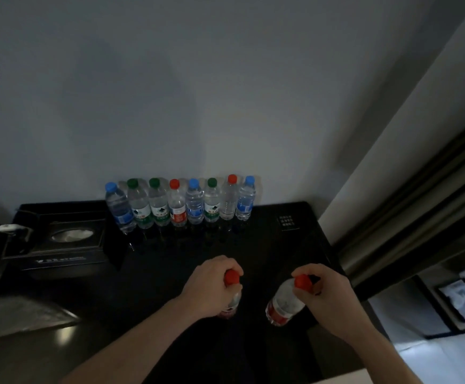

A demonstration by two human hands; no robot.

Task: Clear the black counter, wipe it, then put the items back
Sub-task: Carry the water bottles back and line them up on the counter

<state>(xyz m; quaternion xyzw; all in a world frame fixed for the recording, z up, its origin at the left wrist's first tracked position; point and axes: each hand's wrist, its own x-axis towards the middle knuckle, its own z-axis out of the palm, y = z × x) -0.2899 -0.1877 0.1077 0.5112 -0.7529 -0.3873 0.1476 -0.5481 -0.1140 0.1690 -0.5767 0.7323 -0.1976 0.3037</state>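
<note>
Both hands clenched on red-capped bottles: left hand point(213, 284) holds its bottle point(232, 296) upright, right hand point(321, 293) holds its bottle point(284, 303) tilted; row of 8 point(181, 203) stands fwd by wall on counter point(281, 245).

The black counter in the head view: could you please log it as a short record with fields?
surface: black counter
back row: eight upright water bottles along the wall
cap colours, left to right: blue, green, green, red, blue, green, red, blue
left hand: grips a red-capped bottle near its neck
right hand: grips a second red-capped bottle, tilted
left side: dark tissue box
</note>
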